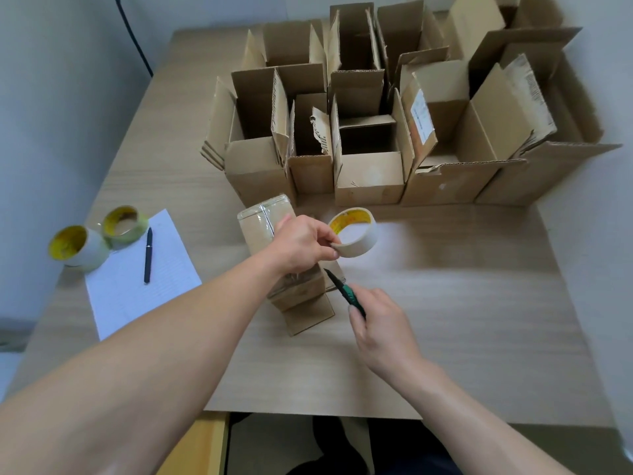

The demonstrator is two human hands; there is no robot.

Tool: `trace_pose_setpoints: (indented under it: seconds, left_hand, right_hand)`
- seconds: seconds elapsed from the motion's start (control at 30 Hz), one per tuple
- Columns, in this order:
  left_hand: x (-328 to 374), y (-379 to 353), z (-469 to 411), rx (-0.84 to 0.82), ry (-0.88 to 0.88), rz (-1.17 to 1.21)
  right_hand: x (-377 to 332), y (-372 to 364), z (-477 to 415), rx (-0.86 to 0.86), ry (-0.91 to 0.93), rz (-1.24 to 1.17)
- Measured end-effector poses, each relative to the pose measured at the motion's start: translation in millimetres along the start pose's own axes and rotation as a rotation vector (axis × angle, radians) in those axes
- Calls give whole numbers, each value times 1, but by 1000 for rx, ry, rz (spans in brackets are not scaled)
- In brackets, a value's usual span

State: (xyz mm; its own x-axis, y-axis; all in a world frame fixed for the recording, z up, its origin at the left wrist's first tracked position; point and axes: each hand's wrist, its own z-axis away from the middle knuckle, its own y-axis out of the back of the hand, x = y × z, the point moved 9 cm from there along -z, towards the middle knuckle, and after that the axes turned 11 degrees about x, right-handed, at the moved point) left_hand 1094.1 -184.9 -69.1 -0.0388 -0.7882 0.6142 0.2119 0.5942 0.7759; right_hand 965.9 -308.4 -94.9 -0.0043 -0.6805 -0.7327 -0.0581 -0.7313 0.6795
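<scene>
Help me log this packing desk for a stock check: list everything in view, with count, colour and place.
tape roll: 1, cream with a yellow core, held above the table centre
taped box: 1, brown, table centre, under the left hand
knife: 1, green and black, in the right hand, tip by the taped box
spare tape rolls: 2, pale with yellow cores, left edge of the table
paper sheet: 1, white, left side
pen: 1, black, on the paper sheet
open boxes: about ten, exact count unclear, brown, far half of the table
table: 1, light wood
cable: 1, black, on the wall at upper left
left hand: pinches the tape roll
right hand: grips the knife
</scene>
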Motion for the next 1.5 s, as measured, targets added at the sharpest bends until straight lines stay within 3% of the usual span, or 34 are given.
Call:
trace_pose_setpoints:
  seconds: [0.23, 0.4, 0.5, 0.57, 0.67, 0.73, 0.87, 1.07, 1.5]
  left_hand:
    - [-1, -1, 0, 1, -3, 19]
    - [-3, -3, -2, -9, -11, 3]
    - [-3, -3, -2, 0, -2, 7]
    - [-3, -2, -2, 6, -3, 15]
    - [-4, -2, -3, 12, -26, -7]
    - [-3, -3, -3, 3, -44, -23]
    - [-4, -1, 0, 15, -70, -29]
    - [-3, -10, 10, -7, -169, -202]
    - [-6, -11, 15, 56, -280, -242]
  right_hand:
    - [12, -11, -11, -9, -41, 160]
    - [87, 20, -9, -11, -200, 404]
    - [107, 34, -12, -8, -181, 531]
    - [82, 46, -27, 130, -97, 449]
    - [-5, 62, -50, 342, 305, 245]
    - [-44, 50, -63, 270, 482, 297]
    - [-60, 18, -85, 89, 513, 473]
    - [-52, 2, -95, -180, 351, 502]
    - [-35, -13, -100, -333, 134, 517]
